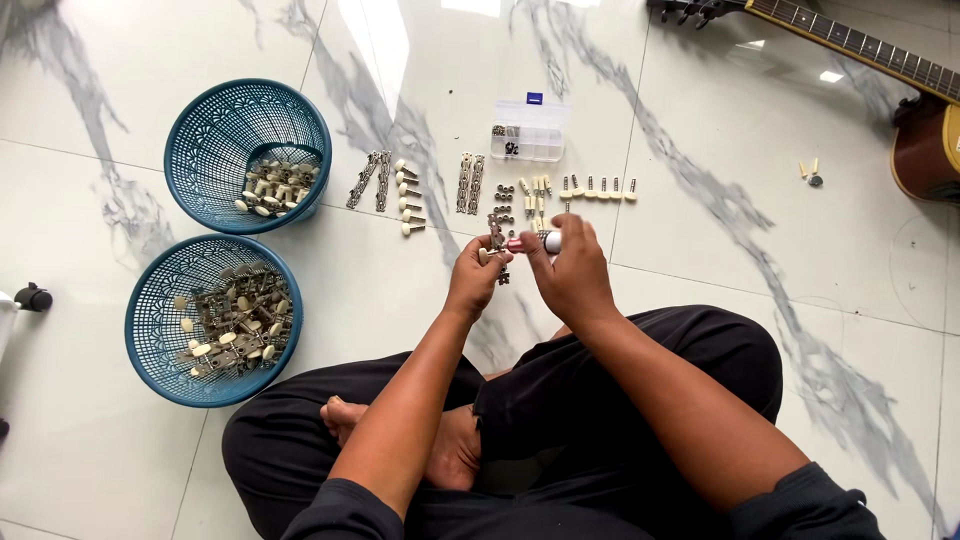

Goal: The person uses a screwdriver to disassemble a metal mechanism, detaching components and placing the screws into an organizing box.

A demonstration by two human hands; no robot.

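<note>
While the person sits cross-legged on the white marble floor (700, 200), both hands meet at centre frame. Left hand (478, 280): fingers closed, pinching a metal tuning-machine strip (496, 240) with cream knobs, held upright. Right hand (570, 272): fingers curled around a small screwdriver (535, 243) with red-and-silver handle, lying level, tip toward the strip and touching or just beside it; exact contact cannot be told. Above the hands, loose tuner parts (500, 190) lie in rows, with a clear plastic compartment box (528, 130) at upper centre. Two blue baskets at left: upper basket (205, 135) holds cream knobs, lower basket (160, 310) holds assembled tuners. Guitar (925, 140) at upper right edge.
</note>
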